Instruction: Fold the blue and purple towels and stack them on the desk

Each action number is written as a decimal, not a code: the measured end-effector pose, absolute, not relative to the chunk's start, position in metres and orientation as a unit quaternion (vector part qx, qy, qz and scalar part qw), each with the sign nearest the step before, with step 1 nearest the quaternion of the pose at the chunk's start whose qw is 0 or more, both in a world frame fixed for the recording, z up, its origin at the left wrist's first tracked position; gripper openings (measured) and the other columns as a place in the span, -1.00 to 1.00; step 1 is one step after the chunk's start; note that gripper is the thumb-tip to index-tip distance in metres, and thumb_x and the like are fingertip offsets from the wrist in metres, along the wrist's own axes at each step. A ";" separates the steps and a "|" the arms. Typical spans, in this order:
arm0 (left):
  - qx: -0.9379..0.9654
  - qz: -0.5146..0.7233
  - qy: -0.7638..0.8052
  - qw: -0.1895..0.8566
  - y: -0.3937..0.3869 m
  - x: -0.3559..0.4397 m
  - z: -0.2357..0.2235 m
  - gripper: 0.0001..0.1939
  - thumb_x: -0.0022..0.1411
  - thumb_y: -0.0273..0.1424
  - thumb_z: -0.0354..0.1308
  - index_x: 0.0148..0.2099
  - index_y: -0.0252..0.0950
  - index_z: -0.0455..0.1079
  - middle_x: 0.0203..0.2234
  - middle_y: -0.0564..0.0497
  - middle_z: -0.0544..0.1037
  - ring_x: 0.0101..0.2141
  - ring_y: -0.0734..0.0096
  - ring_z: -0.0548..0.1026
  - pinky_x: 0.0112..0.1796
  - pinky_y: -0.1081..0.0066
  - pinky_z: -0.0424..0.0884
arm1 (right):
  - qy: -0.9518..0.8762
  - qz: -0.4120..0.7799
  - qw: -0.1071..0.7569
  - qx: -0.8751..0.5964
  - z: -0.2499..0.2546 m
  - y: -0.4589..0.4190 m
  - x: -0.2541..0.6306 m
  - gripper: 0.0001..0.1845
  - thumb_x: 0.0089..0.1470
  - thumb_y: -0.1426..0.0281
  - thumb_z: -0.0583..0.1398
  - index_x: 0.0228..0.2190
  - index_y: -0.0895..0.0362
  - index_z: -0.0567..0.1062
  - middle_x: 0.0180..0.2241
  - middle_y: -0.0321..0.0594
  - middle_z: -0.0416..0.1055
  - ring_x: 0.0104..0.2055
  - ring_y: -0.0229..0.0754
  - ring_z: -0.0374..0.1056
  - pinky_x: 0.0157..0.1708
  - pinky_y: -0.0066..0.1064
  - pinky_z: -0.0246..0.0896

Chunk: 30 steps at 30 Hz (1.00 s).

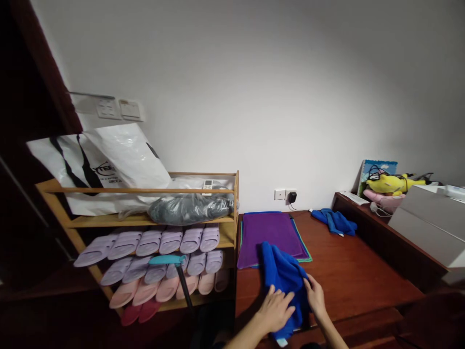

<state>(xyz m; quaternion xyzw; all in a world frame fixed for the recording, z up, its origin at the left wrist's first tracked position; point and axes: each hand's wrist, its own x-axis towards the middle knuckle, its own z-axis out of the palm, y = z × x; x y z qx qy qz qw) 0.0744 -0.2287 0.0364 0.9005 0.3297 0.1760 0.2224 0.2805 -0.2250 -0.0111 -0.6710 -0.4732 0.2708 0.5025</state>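
A crumpled blue cloth lies on the reddish wooden table, its far end over a flat stack of cloths and a white tag at its near end. My left hand rests on it with fingers spread. At the cloth's right edge, my right hand pinches the fabric between thumb and fingers. Behind, the flat stack has a purple cloth on top, with green and blue edges showing beneath. Another blue cloth lies bunched at the back right of the table.
To the left stands a wooden shoe rack with rows of slippers, a white bag and a dark plastic-wrapped bundle. On the right, a raised ledge carries a white box and a yellow plush toy. A black plug sits in the wall socket.
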 end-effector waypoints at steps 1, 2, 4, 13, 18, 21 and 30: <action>0.897 0.165 0.347 0.218 -0.229 0.066 0.028 -0.62 0.28 -0.21 -0.11 0.09 -0.14 0.29 -0.10 -0.10 0.48 0.02 0.09 0.32 0.15 -0.03 -0.01 | -0.462 0.264 0.497 -0.686 -0.015 -0.229 0.290 -0.33 -0.08 -0.09 0.00 -0.24 0.19 0.52 -0.20 -0.04 0.53 -0.11 0.04 0.40 -0.07 -0.23 0.27; 0.890 0.164 0.368 0.214 -0.230 0.056 0.022 -0.62 0.29 -0.20 -0.12 0.08 -0.14 0.31 -0.08 -0.10 0.47 0.03 0.08 0.31 0.16 -0.03 -0.02 | -0.452 0.258 0.490 -0.700 -0.019 -0.234 0.299 -0.34 -0.08 -0.08 0.00 -0.26 0.19 0.52 -0.22 -0.04 0.54 -0.12 0.05 0.41 -0.09 -0.22 0.27; 0.873 0.173 0.408 0.207 -0.231 0.036 0.016 -0.63 0.30 -0.18 -0.16 0.01 -0.11 0.37 -0.08 -0.08 0.47 0.04 0.10 0.31 0.16 -0.01 -0.02 | -0.443 0.253 0.471 -0.720 -0.026 -0.241 0.316 -0.38 -0.09 -0.05 -0.01 -0.31 0.18 0.53 -0.27 -0.06 0.55 -0.16 0.05 0.42 -0.14 -0.23 0.29; 0.788 0.137 0.578 0.159 -0.235 0.033 0.040 -0.54 0.23 -0.29 -0.09 0.15 -0.21 0.28 0.20 -0.17 0.22 0.20 -0.03 0.09 0.16 -0.05 -0.05 | -0.500 0.262 0.366 -0.740 -0.038 -0.222 0.296 -0.51 -0.10 0.09 0.07 -0.26 0.15 0.52 -0.29 -0.12 0.56 -0.22 -0.03 0.46 -0.23 -0.31 0.32; 0.801 0.084 0.563 0.188 -0.236 0.046 0.017 -0.35 0.03 -0.53 0.00 0.21 -0.13 0.19 0.32 -0.03 -0.09 0.26 -0.01 -0.09 0.16 -0.09 -0.07 | -0.544 0.212 0.309 -0.751 -0.041 -0.233 0.278 -0.52 -0.11 0.30 0.11 -0.10 0.13 0.46 -0.18 -0.01 0.52 -0.10 0.02 0.42 -0.14 -0.25 0.25; 0.763 0.118 0.587 0.245 -0.226 0.032 0.006 -0.34 -0.04 -0.62 -0.03 0.16 -0.18 0.25 0.28 -0.07 0.05 0.24 0.12 0.02 0.18 0.11 0.00 | -0.551 0.192 0.294 -0.758 -0.033 -0.247 0.297 -0.56 -0.04 0.35 0.03 -0.10 0.07 0.46 -0.17 -0.07 0.52 -0.08 -0.03 0.41 -0.13 -0.30 0.24; 0.676 0.295 0.587 0.334 -0.207 0.023 0.014 -0.30 -0.09 -0.68 -0.08 0.15 -0.23 0.19 0.14 -0.05 0.29 0.15 0.29 0.20 0.14 0.28 0.10 | -0.537 0.082 0.254 -0.800 -0.006 -0.234 0.359 -0.50 0.10 0.25 -0.12 0.02 0.08 0.34 -0.16 -0.08 0.51 -0.15 -0.05 0.44 -0.23 -0.32 0.28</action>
